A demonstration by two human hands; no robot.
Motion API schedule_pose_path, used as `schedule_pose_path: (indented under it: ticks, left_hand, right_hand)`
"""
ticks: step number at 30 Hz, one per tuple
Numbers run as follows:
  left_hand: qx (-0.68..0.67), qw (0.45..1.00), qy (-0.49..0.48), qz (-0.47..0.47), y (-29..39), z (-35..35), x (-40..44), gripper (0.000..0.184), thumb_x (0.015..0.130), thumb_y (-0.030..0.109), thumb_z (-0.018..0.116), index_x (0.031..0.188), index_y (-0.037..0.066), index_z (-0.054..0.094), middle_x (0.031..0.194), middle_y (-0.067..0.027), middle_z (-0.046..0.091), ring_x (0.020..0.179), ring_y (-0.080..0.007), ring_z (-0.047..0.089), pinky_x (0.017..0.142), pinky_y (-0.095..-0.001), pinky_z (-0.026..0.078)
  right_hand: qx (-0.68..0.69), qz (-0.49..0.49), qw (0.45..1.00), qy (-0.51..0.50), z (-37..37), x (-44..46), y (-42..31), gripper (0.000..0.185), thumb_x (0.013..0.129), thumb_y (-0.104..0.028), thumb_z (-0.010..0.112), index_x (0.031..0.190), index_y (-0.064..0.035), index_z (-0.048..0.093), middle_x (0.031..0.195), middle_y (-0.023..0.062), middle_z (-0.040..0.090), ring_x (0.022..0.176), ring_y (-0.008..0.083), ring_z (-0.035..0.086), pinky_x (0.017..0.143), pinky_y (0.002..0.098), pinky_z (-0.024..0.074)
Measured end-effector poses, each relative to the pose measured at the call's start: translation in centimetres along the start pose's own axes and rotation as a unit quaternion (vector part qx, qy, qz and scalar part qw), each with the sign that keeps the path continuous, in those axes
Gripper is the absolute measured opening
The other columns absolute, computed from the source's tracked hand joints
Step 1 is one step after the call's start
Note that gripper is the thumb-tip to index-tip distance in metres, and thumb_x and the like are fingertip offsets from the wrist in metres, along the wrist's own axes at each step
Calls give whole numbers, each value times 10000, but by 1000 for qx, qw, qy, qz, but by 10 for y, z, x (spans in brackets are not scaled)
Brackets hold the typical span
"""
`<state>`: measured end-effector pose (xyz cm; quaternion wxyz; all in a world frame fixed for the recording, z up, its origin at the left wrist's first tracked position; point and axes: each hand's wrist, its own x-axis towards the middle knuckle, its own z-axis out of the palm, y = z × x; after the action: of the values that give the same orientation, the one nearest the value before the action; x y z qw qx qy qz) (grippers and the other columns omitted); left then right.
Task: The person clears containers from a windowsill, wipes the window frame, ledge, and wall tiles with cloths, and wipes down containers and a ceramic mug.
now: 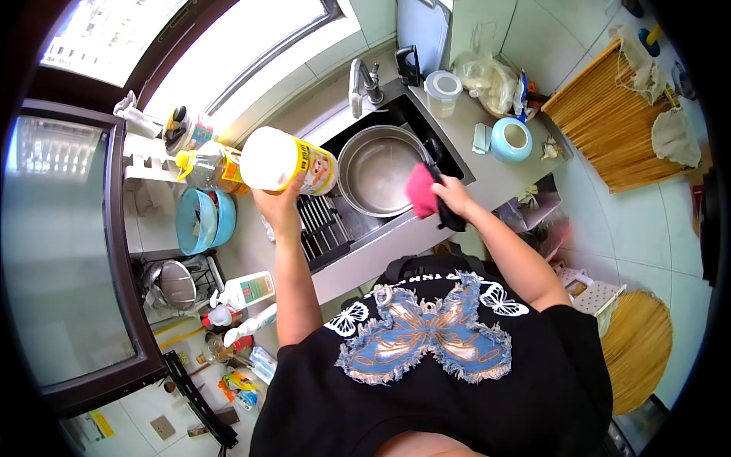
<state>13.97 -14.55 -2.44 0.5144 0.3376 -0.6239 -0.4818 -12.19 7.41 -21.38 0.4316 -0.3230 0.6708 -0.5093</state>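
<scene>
My left hand point(283, 207) grips a big plastic jar point(318, 169) with a yellow printed label, tilted over the sink's left side. Its round white end faces up toward me; I cannot tell whether that is a lid or the base. In my right hand point(455, 196) is a pink and black cloth point(422, 192), bunched at the right front of the sink. Between the two hands a wide metal pot point(381, 164) sits in the dark sink point(455, 164). The pot looks shiny inside, and its black handle points to the right.
A tap point(371, 85) stands behind the pot. On the left are an oil bottle point(217, 167) with a yellow cap and a blue basin point(204, 221). A clear container point(442, 93) and a light blue pot point(511, 140) stand on the right counter. The open window point(68, 251) juts in at far left.
</scene>
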Motion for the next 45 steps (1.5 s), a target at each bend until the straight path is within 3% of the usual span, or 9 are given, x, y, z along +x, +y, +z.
schedule_pose_path:
  ticks: [5,11,16,24,27,30,36,42,45]
  left_hand:
    - [-33,999,-12,24,-18,19,86,760,746,25,874,1377,-24,453,1273,-110,608,1148,-206,601,1010,-348,474]
    - [63,996,-12,-66,-73,75,215,738,714,155,928,1294,7,495,1229,-110,629,1122,-206,614,973,-354,487]
    - [48,994,-14,-96,-115,127,296,765,685,205,945,1271,7,496,1194,-138,641,1093,-227,637,959,-358,493]
    - [84,992,-68,-63,-169,205,372,795,647,273,973,1181,-19,462,1078,-171,625,1026,-283,656,871,-430,540]
    - [123,972,-71,-186,-185,226,390,912,617,387,977,1225,-34,444,1224,-232,573,1176,-316,596,933,-517,518]
    - [104,974,-117,-167,-193,240,398,913,619,372,977,1237,-38,443,1274,-255,548,1244,-338,558,984,-534,494]
    - [103,968,-153,-169,-220,242,425,966,646,354,962,1347,0,401,1322,-209,582,1297,-309,541,1039,-449,447]
    - [133,965,-176,-143,-218,236,426,971,720,350,928,1390,-116,403,1323,-280,579,1239,-292,576,1005,-457,462]
    - [152,968,-187,-76,-222,247,419,511,726,379,927,939,-54,760,859,-111,731,775,-169,663,715,-326,506]
  right_hand:
    - [-214,20,965,149,-55,-5,15,412,872,-344,580,1090,-2,652,940,316,670,928,508,641,833,560,501]
    - [-428,-113,893,76,-69,6,89,518,773,-218,745,1254,-49,650,1390,103,584,1296,328,503,1103,441,436]
    - [-441,-108,881,135,-50,1,82,517,666,-207,802,1173,-231,705,1325,-5,618,1262,274,516,1033,473,439]
    - [-504,-149,839,143,-44,7,108,624,591,-317,875,1180,-250,680,1319,5,600,1251,291,515,995,512,439]
    - [-514,-146,833,143,-44,6,108,631,580,-330,871,1177,-249,681,1317,0,605,1239,282,525,976,505,445]
    - [-517,-151,830,147,-44,6,108,626,581,-338,860,1174,-248,681,1315,0,608,1229,284,532,970,506,451]
    - [-509,-160,830,161,-44,7,105,594,590,-323,838,1158,-242,684,1317,-8,616,1212,293,544,958,502,450]
    - [-520,-153,827,150,-44,5,109,595,617,-353,830,1181,-244,675,1332,-8,609,1224,281,537,982,503,448]
    - [-520,-149,828,145,-45,6,106,600,616,-353,829,1187,-249,678,1337,-11,608,1229,279,537,990,500,441]
